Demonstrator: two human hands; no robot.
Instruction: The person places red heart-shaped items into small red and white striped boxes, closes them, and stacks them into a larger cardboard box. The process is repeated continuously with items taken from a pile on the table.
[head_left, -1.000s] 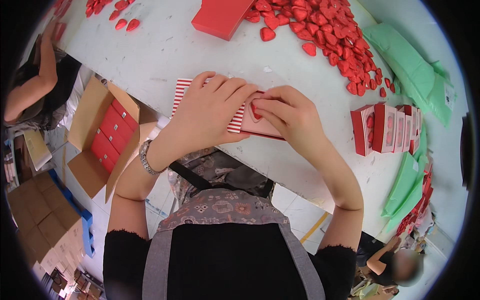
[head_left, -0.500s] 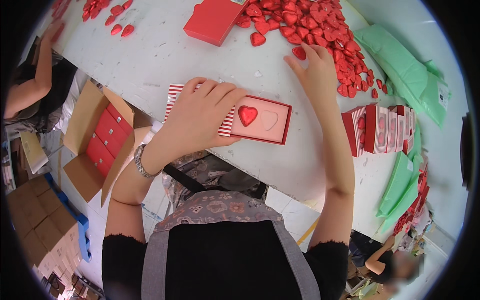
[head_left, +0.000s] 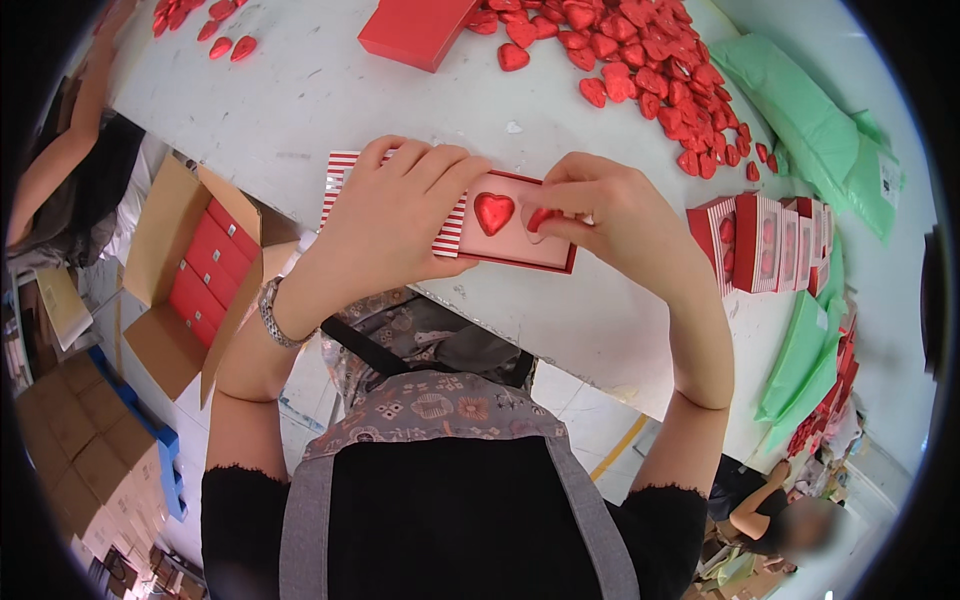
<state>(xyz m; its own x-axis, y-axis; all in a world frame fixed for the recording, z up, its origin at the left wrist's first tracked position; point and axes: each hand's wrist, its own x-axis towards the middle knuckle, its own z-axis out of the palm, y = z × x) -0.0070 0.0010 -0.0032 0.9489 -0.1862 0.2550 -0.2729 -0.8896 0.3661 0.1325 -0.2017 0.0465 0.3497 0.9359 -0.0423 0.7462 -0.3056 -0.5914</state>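
A small red box with a pink insert [head_left: 510, 245] lies on the white table [head_left: 330, 100] in front of me, partly slid out of a red-and-white striped sleeve [head_left: 340, 175]. One red foil heart [head_left: 493, 212] sits in the insert's left recess. My left hand [head_left: 385, 225] lies flat on the sleeve and the box's left end. My right hand [head_left: 600, 215] pinches a second red foil heart [head_left: 542, 218] and holds it at the right recess.
A heap of red foil hearts [head_left: 640, 70] lies at the back right, a red box lid [head_left: 415, 30] at the back. Filled striped boxes [head_left: 770, 240] stand at the right beside green bags [head_left: 800, 100]. An open carton of red boxes [head_left: 195, 275] sits below left.
My right hand reached out to the heap of hearts, then came back with a heart and now holds it at the box's right recess. My left hand stayed on the sleeve.
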